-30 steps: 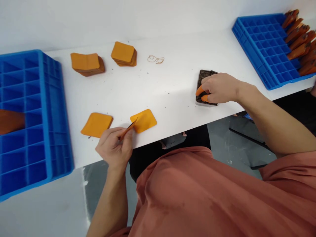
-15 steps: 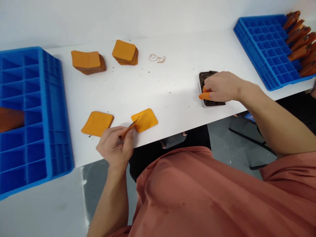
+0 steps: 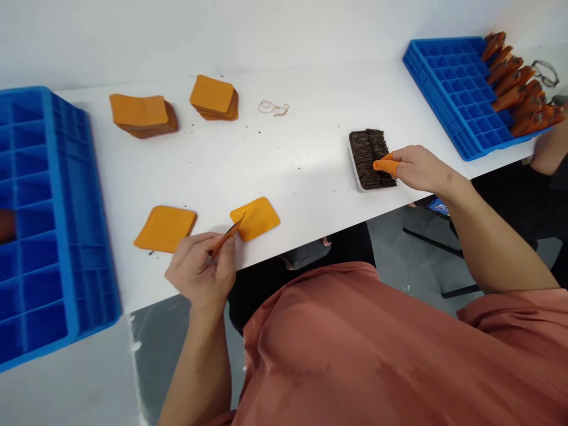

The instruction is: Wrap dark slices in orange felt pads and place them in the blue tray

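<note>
My left hand (image 3: 202, 266) pinches a thin orange-brown piece (image 3: 226, 235) with a dark edge. Its tip overlaps a flat yellow-orange rectangle with rounded corners (image 3: 257, 219) on the table. Just beyond that hand lies a low stack of similar yellow-orange rectangles (image 3: 166, 228). On the right, my right hand (image 3: 419, 168) wears orange finger covers on its thumb and forefinger, which are pressed together. They are over a white tray (image 3: 355, 168) packed with thin dark brown sheets (image 3: 366, 154). Whatever is between those fingertips, if anything, cannot be made out.
Two taller stacks of orange-brown rectangles (image 3: 142, 112) (image 3: 215, 94) stand at the back left, near a loose thread (image 3: 274, 107). A blue divided crate (image 3: 84, 219) borders the left. Another blue crate (image 3: 437, 89), partly filled with orange-brown pieces, stands right, near another person's arm (image 3: 550, 148).
My right hand has drawn back a little from the tray, uncovering more of the dark sheets. The left hand keeps its hold on the orange-brown piece. The view has shifted slightly.
</note>
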{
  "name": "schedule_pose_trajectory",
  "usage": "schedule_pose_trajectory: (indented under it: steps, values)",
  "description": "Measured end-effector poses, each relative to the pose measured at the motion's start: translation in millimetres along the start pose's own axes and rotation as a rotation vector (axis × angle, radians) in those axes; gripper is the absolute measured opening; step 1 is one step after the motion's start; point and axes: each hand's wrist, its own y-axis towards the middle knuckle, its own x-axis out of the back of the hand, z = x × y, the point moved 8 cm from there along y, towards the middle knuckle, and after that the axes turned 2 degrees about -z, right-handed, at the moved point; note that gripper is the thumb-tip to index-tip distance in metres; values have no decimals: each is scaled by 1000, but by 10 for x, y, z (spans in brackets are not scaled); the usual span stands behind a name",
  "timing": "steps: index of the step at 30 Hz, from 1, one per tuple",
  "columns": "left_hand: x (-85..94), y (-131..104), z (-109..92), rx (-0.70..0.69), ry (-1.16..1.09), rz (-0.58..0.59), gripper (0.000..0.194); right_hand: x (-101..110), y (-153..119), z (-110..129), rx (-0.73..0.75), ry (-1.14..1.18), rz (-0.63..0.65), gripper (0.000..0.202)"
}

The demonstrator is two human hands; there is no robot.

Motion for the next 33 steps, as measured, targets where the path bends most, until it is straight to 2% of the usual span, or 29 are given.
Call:
schedule_pose_trajectory:
  steps: [3,7,10,15,19,24,33]
  values:
    - [-4,-2,-13,-25,-10,4,19,-25,-2,-10,-64,69,-1,45]
    - [-3,-6,-16,-29,-9,-2,20,-7,24,-65,-186,160,-24,31]
    - [6,-6,-40,-63,-27,-24,19,32,44,4,-225,121,-35,23]
    - [10,-10,-65,-99,-80,-28,14,50,10,151,-277,21,-45,21]
    - [7,-22,-55,-84,-86,-23,15,18,-8,145,-303,15,-79,30]
    - [6,-41,-69,-86,-151,-25,4,6,49,160,-311,-130,-132,46]
    - [-41,-46,-80,-84,-215,5,8,13,208,109,-329,-254,-224,50]
